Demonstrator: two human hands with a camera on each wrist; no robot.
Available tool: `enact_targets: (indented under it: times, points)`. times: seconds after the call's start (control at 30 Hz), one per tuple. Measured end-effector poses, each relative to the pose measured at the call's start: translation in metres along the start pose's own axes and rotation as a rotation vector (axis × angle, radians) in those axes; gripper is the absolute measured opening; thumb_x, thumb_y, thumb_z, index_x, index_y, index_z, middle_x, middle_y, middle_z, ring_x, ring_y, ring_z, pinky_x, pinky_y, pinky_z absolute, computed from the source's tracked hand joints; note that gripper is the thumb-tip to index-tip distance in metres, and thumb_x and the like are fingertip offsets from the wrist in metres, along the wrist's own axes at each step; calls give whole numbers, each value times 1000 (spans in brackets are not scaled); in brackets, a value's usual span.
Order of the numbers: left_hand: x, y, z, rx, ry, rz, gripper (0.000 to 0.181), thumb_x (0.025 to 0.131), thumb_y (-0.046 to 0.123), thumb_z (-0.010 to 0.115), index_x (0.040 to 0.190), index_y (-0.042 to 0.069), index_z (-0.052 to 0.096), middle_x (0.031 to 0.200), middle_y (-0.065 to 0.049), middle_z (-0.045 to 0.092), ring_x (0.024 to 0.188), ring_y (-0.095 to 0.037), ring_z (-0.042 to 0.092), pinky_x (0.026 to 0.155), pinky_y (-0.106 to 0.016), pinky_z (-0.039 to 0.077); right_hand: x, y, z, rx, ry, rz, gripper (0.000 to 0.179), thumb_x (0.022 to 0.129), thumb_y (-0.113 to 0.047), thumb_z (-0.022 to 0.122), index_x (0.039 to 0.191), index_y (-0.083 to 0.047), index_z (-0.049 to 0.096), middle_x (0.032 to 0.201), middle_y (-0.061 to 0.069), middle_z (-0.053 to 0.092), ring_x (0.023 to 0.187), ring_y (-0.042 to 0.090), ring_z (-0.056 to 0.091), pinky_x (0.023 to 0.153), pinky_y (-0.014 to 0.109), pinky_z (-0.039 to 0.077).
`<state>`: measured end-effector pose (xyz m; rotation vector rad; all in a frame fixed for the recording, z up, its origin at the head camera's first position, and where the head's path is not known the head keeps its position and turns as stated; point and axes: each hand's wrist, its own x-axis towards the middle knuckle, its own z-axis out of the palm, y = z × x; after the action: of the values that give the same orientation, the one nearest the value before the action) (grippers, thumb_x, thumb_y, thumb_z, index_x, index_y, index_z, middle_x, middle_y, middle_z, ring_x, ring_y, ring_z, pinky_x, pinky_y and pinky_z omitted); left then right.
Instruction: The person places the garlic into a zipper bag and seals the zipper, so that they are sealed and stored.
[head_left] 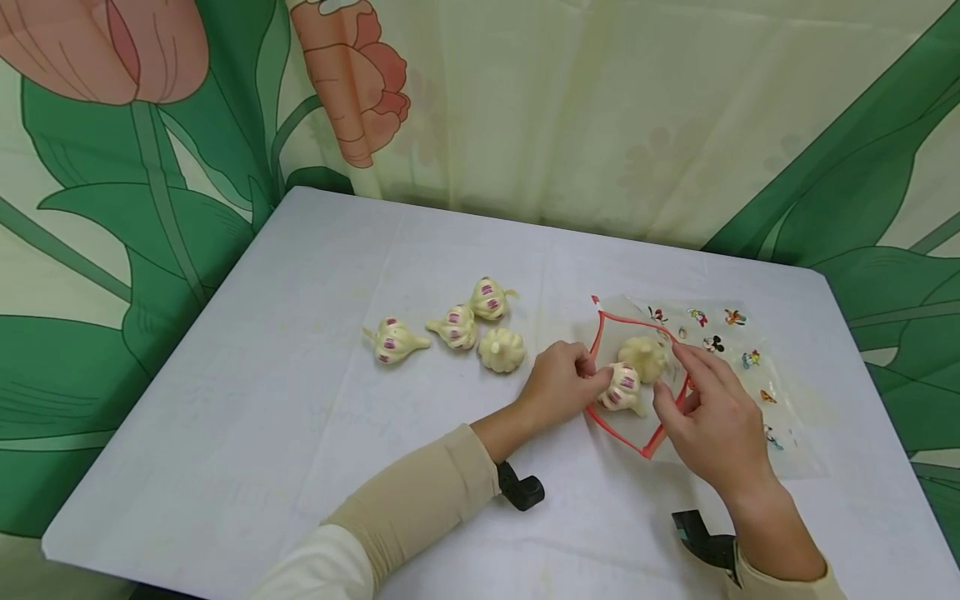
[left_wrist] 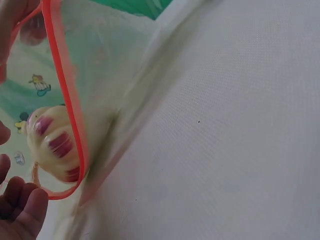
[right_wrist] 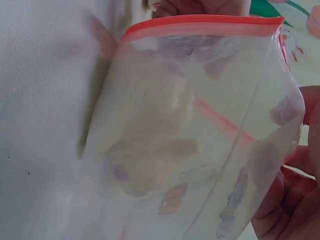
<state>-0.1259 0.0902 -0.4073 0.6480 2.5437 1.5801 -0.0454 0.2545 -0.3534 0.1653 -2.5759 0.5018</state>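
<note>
A clear zip bag with a red rim and cartoon prints lies on the table, its mouth held wide. At its far-right edge, my right hand pinches the rim, with fingers and thumb spread along that side. Two garlic bulbs are within the mouth: a pale one deeper in, and one with purple patches nearer the left rim. By the purple-patched bulb, my left hand has its fingers loosely bent at the opening. In the left wrist view its fingers stand apart from that bulb.
Several more garlic bulbs lie left of the bag on the white-covered table. A curtain printed with flowers hangs behind the table. Black wrist mounts stick out from both forearms.
</note>
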Motion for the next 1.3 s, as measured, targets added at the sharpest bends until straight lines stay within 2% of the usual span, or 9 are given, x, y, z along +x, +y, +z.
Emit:
enact_targets:
  times: [0.13,0.33,0.43,0.57,0.7,1.0,1.13,1.3]
  points:
    - [-4,0,-1,-6,-89,-30,24,80,28,63,61,18,53,62,6,49,56,-7,45,47,-20,39,0,0,0,3,2,3,51,73,-15,67,121,-1,55,117,10,52,56,8,47,47,30,41]
    - [-7,3,2,-35,-209,-5,13,84,23,57,73,19,64,64,14,54,60,-2,49,53,-16,42,0,0,0,10,-1,-11,50,73,-16,66,120,-1,56,117,8,53,54,7,48,45,26,39]
    - [-7,4,4,-35,-230,8,12,85,21,57,83,17,68,69,18,55,64,2,50,57,-13,42,-1,0,0,10,2,-31,50,73,-15,66,119,-1,56,117,8,53,53,6,47,44,22,37]
    - [-6,5,8,-15,-255,16,18,86,20,55,94,14,70,76,18,59,67,4,50,59,-11,41,-2,-1,0,19,2,-42,49,73,-14,65,118,0,56,117,9,53,52,6,46,44,17,36]
    - [-6,8,10,-22,-289,-9,23,88,20,52,104,14,68,78,16,60,67,2,50,58,-12,41,-2,-3,0,33,-21,-20,50,73,-13,66,120,-1,55,118,8,52,53,6,45,45,15,36]
    - [-5,11,14,7,-352,-43,25,89,22,51,109,15,66,67,13,57,57,-1,48,53,-14,40,-3,-7,1,95,-16,-7,48,75,-12,65,121,-3,56,118,5,53,54,4,44,46,12,34]
    - [-5,11,14,15,-369,-22,26,88,21,52,110,15,65,79,15,61,64,3,50,58,-12,40,-3,-7,1,119,-8,-15,47,75,-11,65,120,-3,56,118,5,53,53,2,44,46,12,34]
    - [-5,12,8,-66,-386,-43,27,87,23,56,112,14,62,91,14,62,79,9,52,67,-10,42,-2,-5,1,111,-3,-25,49,73,-11,66,120,-2,56,117,6,53,53,4,44,46,12,34]
